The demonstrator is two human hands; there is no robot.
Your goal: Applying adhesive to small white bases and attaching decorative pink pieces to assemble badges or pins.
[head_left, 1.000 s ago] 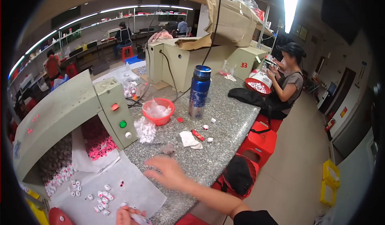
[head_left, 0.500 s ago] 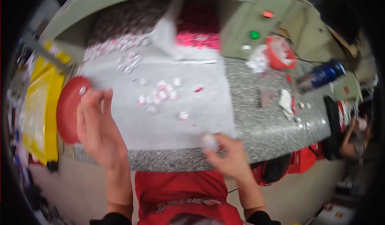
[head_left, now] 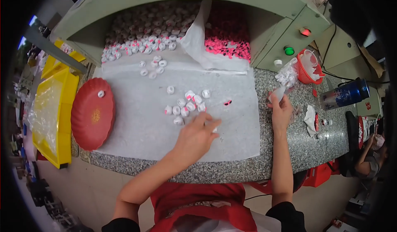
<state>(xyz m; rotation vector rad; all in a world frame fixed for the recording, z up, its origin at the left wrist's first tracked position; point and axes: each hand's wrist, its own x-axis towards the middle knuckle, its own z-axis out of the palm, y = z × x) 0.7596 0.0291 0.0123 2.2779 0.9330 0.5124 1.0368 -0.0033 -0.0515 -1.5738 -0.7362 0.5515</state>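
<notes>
A red plate (head_left: 92,118) at nine o'clock is holding one white cap (head_left: 100,94). The left hand (head_left: 197,137), fingers pinched together, is picking at small white-and-pink caps (head_left: 185,106) clustered mid-sheet. The right hand (head_left: 280,110), at three o'clock, is gripping a clear vial (head_left: 278,93). A can (head_left: 345,94) is lying beyond it.

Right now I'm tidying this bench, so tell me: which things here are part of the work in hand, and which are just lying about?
In use:
left hand on the white paper sheet
small white caps by its fingers
right hand holding a small clear tube
piles of white caps and pink pieces in the hopper

Lying about:
red plate
yellow tray
blue can
red basket
</notes>
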